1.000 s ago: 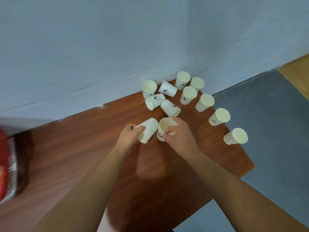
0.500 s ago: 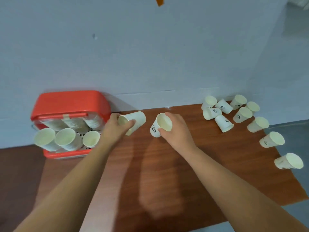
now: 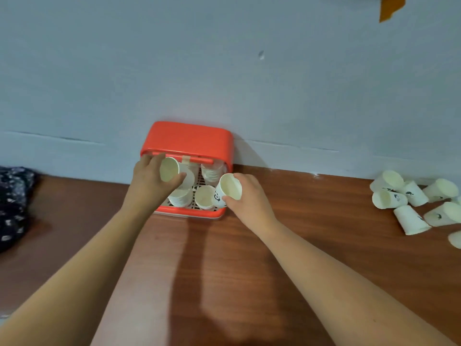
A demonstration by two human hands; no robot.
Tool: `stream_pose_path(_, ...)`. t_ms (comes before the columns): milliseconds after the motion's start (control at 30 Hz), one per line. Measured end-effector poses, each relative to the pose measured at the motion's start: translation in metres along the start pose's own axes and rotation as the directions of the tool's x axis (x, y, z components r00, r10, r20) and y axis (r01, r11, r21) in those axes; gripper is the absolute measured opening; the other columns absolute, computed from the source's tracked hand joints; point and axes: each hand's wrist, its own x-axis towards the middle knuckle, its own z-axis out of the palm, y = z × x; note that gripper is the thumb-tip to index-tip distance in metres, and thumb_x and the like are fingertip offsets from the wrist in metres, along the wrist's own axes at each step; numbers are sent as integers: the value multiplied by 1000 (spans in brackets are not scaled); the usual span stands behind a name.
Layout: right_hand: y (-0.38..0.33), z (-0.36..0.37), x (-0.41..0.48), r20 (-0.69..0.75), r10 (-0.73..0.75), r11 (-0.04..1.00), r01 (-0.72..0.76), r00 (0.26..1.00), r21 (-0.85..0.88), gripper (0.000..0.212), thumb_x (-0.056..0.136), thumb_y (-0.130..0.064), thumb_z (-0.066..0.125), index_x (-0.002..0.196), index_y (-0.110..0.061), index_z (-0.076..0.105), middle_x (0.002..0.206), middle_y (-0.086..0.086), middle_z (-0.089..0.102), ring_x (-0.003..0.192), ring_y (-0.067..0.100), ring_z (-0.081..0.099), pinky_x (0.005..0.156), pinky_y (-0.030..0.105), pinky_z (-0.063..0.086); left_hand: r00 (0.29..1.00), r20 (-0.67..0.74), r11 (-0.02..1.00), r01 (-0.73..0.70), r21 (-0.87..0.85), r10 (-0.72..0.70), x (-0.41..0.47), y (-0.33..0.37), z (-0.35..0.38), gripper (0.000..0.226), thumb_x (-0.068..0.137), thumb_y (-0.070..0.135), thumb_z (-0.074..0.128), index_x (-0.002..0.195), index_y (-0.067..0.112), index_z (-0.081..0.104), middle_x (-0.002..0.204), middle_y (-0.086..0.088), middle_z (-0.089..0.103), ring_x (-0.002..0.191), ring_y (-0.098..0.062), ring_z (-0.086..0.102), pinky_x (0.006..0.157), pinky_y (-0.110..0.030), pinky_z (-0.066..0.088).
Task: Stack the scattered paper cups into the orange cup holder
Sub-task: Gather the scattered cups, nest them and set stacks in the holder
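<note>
Half a second before, the orange cup holder (image 3: pixel 187 136) was at the left of the view and both hands were over the wooden table (image 3: pixel 249 270) to its right. Now the holder was in the middle, and both hands had arrived at its open front. The scattered cups (image 3: pixel 409 198) had gone to the far right edge, well apart from the hands.

The holder stood on the table against the pale wall. The left hand (image 3: pixel 147 181) was in front of its left half, with fingers and thumb curled round a paper cup (image 3: pixel 169 169). This cup was in front of the upper left stack, its mouth turned to the camera. The right hand (image 3: pixel 249 201) was at the right front corner of the holder and gripped a second cup (image 3: pixel 229 187) by its side, just beside the front right stack (image 3: pixel 204 197).

The holder had a smooth orange top with rounded corners, an orange base and a white grid floor. Stacks of white cups were inside it. The second cup was white with a small black print on its side.
</note>
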Motion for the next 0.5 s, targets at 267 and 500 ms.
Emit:
stream_pose_path(267,-7,48,30,44,-86,995,88,995,-39,59,78,-22,78,132,-14,53,132,2,52,124,21,48,105,28,37,986,145,993,-89,75,77,12,-27,25,79,77,36,83,142,6,50,139,-15,49,131,-33,44,110,-43,36)
stream_pose_path(500,8,84,48,135,-77,974,103,988,-202,63,76,-30,79,130,-14,51,128,5,57,119,27,53,98,39,46,957,247,974,-189,125,154,17,-44,47,77,73,33,85,136,5,51,144,-12,50,125,-32,52,100,-45,45)
